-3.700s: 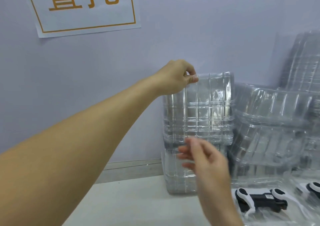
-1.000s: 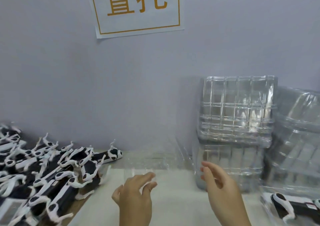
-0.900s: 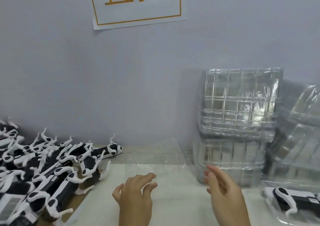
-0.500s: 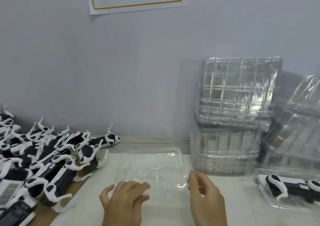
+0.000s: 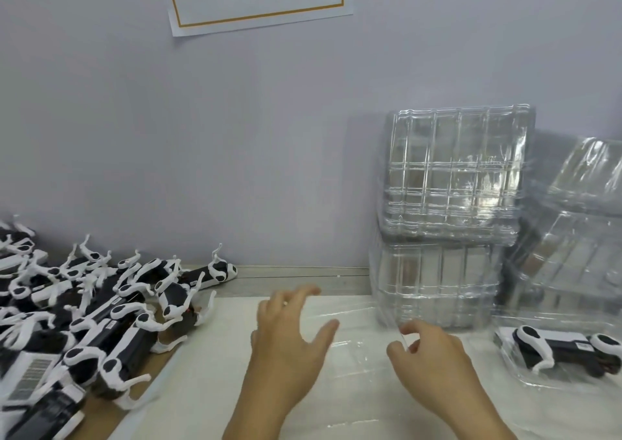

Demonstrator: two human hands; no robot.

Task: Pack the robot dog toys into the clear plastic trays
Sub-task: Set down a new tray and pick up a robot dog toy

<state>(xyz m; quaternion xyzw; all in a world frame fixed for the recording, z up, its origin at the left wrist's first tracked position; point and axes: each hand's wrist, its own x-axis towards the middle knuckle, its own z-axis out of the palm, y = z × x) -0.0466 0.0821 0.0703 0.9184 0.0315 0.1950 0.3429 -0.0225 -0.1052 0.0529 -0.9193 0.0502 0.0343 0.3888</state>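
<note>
1. Centre frame: an empty clear tray lies on the tabletop, looking thin, light and flexible.
2. Left hand spread over it; right hand pinches its right rim.
3. Dogs, lower left: rigid; best gripped by the body.

Even, diffuse indoor light — bright enough, no hard source visible. Soft grey shadow on the wall left of the stacked clear trays. White glints across the tray ribs and on the flat tray near centre. Motion blur on the left hand fingertips. Slight wide-angle bowing at the edges — overall soft, low detail.
</note>
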